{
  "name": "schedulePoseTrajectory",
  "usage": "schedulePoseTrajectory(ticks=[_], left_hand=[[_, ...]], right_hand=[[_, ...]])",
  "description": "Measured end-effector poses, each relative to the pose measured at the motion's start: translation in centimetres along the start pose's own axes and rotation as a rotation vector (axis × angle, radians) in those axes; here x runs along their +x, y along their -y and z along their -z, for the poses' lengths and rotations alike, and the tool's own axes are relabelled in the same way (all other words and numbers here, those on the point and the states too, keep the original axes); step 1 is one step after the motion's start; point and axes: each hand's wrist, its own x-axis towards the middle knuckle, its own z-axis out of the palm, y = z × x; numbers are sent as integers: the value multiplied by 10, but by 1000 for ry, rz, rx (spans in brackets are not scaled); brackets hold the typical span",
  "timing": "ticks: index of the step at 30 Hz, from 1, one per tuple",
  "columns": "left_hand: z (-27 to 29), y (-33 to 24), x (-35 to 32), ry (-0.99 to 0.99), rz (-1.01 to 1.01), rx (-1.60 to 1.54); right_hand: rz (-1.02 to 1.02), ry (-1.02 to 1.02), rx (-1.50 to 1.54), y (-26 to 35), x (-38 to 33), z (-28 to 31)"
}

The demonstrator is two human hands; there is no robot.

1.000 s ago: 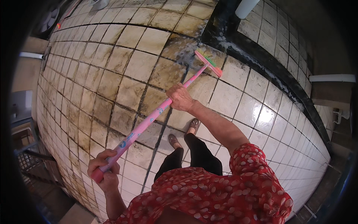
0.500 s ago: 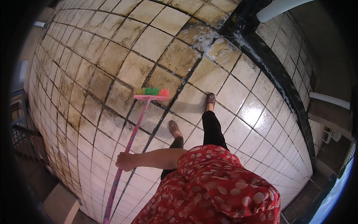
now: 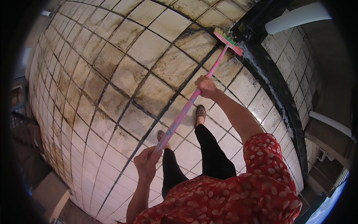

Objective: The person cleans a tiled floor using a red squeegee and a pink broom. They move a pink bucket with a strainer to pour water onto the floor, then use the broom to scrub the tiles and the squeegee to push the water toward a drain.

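Note:
A pink push broom slants from low centre up to the far right. My left hand is closed around the top end of its pole. Farther down, my right hand wraps the pole nearer the head. The broom head carries yellow, green and red bristles and lies at the edge of a dark drain channel. Stained beige floor tiles with dark joints spread beneath it. Both my feet, in brown shoes, stand on the tiles below the pole.
White foam lies along the channel. A thick white pipe juts out above it at the far right, with a second white pipe lower down. Dark railings stand at the left edge.
The broom head has swung from the middle of the floor to the channel at the far right. Two hands now grip the pole where one showed before. The foamy patch on the tiles has shrunk.

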Motion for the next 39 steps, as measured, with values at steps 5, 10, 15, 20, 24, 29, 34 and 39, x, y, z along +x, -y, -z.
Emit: schedulePoseTrajectory(ticks=[5,10,15,20,24,29,34,39], left_hand=[[102,-24,-129,-335,141,59],[99,-91,-214,-381,540,322],[62,-66,-166,-371,427,369],[-83,-43,-43,54,205,244],[-135,-35,-32,258,-12,184],[-72,-27,-53,183,129,140],[-4,-46,-81,191,171,106],[43,-32,-94,118,154,78]], right_hand=[[158,-101,293,165,-1,17],[354,-41,561,297,-23,20],[147,70,535,175,-80,-16],[-70,52,250,-32,-112,21],[-121,-14,70,-100,-157,64],[-157,9,11,-15,-179,62],[-223,145,133,65,-181,74],[-163,205,68,107,-157,79]])
